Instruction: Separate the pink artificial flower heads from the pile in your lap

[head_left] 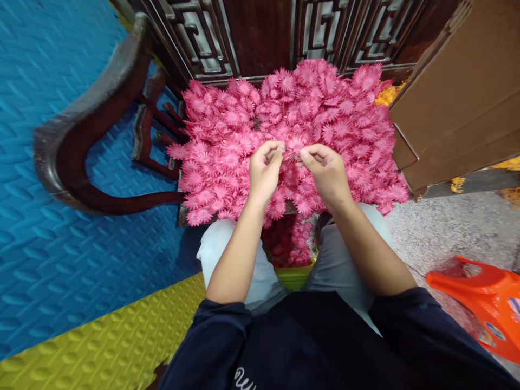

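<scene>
Between my two hands is a pink artificial flower (295, 143) with thin pointed petals. My left hand (266, 165) is closed in a pinch at the flower's left edge. From the other side, my right hand (325, 168) pinches the right edge between thumb and fingers. Right under both hands spreads a thick heap of similar pink flowers (229, 157), covering most of a dark wooden seat. Below, between my knees, a yellow-green container (294, 277) holds more pink flowers, partly in shadow.
A dark curved wooden armrest (97, 108) rises at the left. Carved wooden panels (264, 38) stand behind the heap. A cardboard box (459, 103) is at the right, near some orange-yellow flowers (388, 96). An orange plastic stool (483, 303) stands on the floor at lower right.
</scene>
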A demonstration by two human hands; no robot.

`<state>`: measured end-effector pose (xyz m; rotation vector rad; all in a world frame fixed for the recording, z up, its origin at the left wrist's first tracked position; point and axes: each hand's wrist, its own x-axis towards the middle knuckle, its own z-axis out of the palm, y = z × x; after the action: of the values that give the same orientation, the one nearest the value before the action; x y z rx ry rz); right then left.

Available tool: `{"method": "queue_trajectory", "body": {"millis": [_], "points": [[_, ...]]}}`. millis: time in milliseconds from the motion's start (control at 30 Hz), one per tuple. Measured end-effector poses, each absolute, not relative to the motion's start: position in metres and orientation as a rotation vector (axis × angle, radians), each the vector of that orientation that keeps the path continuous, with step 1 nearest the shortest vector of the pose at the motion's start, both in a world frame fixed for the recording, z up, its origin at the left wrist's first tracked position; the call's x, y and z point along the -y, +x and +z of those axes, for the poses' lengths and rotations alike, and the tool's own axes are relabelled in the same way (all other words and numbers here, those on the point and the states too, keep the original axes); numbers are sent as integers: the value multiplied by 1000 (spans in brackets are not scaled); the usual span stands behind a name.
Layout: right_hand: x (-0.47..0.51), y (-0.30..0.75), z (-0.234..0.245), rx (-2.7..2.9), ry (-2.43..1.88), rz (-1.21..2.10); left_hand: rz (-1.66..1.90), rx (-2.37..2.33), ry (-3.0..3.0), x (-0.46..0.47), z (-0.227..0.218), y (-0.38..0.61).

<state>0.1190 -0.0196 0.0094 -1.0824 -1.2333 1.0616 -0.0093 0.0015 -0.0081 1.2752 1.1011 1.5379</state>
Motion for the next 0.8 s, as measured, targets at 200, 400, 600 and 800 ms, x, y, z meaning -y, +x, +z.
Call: {"method": "queue_trajectory", "body": {"millis": [200,400,600,800], "points": [[20,118,13,1195,-1118,1102,1493,-1109,1261,-1,-6,-10],[20,116,11,1202,-1159,1116,1497,-1116,1237,-1,-5,-11],[23,116,9,1295,-1120,930,1511,-1052,1214,-1,-10,-10],[24,112,4,1232,-1088,996,1580,-1146,1074,-2,-14,-3]]}}
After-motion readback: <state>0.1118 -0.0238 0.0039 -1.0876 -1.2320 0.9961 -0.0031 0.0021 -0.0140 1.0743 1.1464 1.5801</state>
